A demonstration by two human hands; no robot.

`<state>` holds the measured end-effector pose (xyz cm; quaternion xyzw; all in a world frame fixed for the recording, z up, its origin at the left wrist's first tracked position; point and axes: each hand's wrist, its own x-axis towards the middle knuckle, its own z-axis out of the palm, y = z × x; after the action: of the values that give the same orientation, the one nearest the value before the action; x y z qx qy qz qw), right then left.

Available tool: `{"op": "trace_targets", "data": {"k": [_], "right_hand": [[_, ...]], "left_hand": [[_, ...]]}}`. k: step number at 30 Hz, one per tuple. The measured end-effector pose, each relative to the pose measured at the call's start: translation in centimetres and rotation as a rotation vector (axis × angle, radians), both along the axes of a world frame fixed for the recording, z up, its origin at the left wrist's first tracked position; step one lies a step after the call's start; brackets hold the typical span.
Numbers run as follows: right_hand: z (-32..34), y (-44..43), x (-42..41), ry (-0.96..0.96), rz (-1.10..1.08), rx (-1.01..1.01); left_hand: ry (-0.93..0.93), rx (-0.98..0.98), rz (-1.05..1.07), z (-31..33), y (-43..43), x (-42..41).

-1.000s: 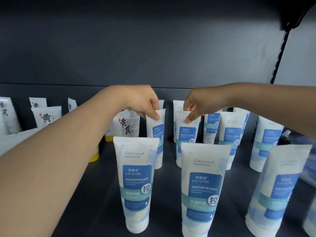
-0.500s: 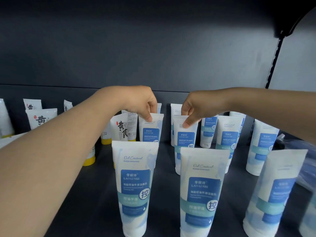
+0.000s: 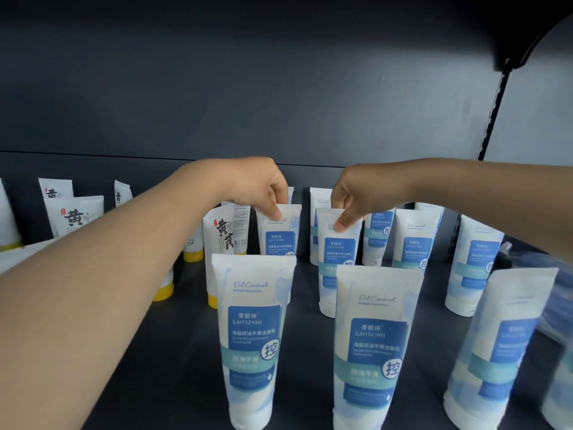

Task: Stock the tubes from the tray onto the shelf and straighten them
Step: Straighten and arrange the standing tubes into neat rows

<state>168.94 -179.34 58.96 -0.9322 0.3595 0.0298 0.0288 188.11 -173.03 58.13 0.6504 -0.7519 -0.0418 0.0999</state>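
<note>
We see two bare arms reaching to the middle row of a dark shelf [image 3: 173,352]. The left hand [image 3: 257,187], at eleven o'clock from the scene's centre, pinches the flat top edge of the left tube [image 3: 279,240], white and blue, between thumb and fingers. The right hand [image 3: 362,193], at one o'clock, pinches the right tube [image 3: 339,259] the same way.

Over the past second both hands have kept their pinch. The left tube has slid slightly leftward and now stands more squarely behind the front tube [image 3: 251,336] at six o'clock. We judge that straightening is under way. No tray is in view.

The front tube partly hides the left tube. Yellow-capped tubes [image 3: 221,234] crowd in at nine o'clock of the left tube.
</note>
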Motion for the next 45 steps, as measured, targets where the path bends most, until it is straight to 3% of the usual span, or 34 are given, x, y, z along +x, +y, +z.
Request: {"op": "trace_targets", "data": {"k": [18,45], "right_hand": [[-0.6,-0.6,0.0,-0.009,-0.005,-0.155],[-0.5,-0.5,0.0,0.037,0.002,-0.152]], "left_hand": [[-0.122,-0.037,0.023,0.0,-1.0,-0.3],[0.004,0.145,-0.024,0.9,-1.4,-0.1]]}}
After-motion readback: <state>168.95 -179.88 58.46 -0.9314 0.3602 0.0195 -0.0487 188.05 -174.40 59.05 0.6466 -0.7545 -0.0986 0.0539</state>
